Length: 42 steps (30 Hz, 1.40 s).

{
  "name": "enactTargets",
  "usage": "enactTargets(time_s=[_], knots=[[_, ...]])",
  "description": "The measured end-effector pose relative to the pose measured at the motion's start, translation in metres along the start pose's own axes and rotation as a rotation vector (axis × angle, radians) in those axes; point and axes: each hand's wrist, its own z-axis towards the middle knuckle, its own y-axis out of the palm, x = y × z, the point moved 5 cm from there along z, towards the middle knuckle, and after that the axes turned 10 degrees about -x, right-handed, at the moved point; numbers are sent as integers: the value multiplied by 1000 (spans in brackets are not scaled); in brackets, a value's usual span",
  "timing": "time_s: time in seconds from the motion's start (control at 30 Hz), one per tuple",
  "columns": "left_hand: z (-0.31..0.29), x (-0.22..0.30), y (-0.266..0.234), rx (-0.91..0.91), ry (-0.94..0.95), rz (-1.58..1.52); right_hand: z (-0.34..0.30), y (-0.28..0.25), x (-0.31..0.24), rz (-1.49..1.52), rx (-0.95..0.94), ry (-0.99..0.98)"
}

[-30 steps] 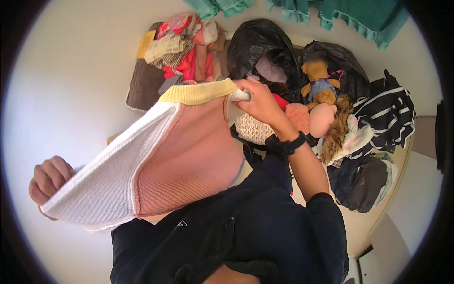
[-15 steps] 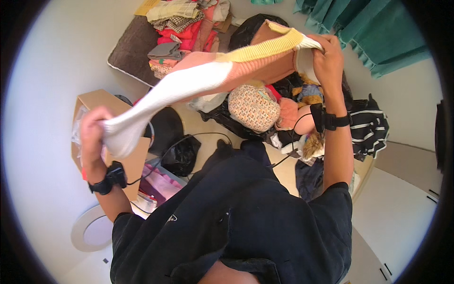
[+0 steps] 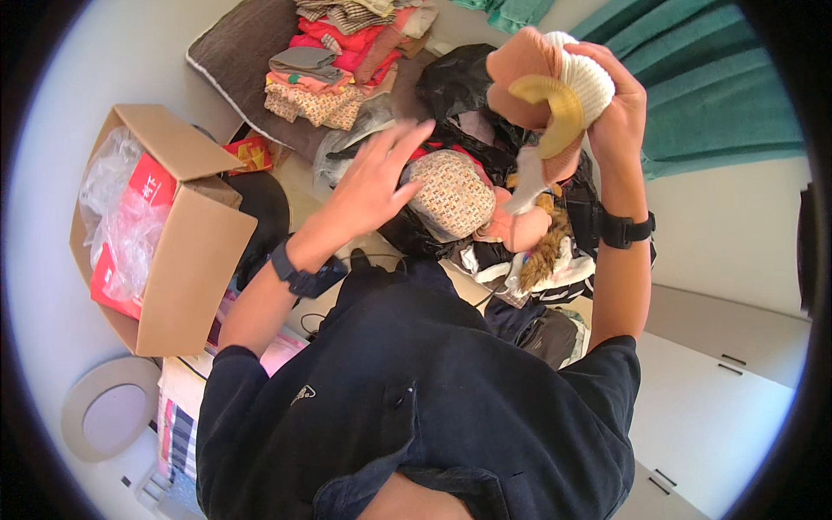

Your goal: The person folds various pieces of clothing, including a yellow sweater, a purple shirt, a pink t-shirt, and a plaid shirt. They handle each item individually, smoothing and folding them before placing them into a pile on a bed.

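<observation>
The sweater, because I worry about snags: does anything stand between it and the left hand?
Nothing visible does. The left hand, open, is apart from the sweater in the right hand; the black bag seen between them appears to lie lower.

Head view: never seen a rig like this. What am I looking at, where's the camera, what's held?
No machine here: these are a person's own bare hands. The camera is the left of two fisheyes worn on the head, looking down, so edges bend and the rim goes dark. Picture left is the person's left.

The right hand grips a bunched knit garment in pink, white and yellow. The left hand is open, fingers spread, with nothing visible in it.

Beyond the hands, folded clothes are stacked on a brown cushion. A patterned bundle lies near a black plastic bag. At left stands an open cardboard box with clear plastic inside.
</observation>
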Motion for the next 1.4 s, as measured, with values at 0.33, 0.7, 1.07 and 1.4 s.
enactTargets(time_s=[0.33, 0.7, 1.07, 1.4], knots=[[34, 30, -63, 427, 167, 152, -7, 107, -19, 141, -149, 184], [0, -14, -102, 533, -303, -154, -112, 231, 59, -103, -480, 406], [-42, -9, -110, 448, -315, -796, -87, 273, 108, 476, -260, 444], [-86, -46, -132, 376, -316, -14, -81, 146, 91, 90, -56, 368]])
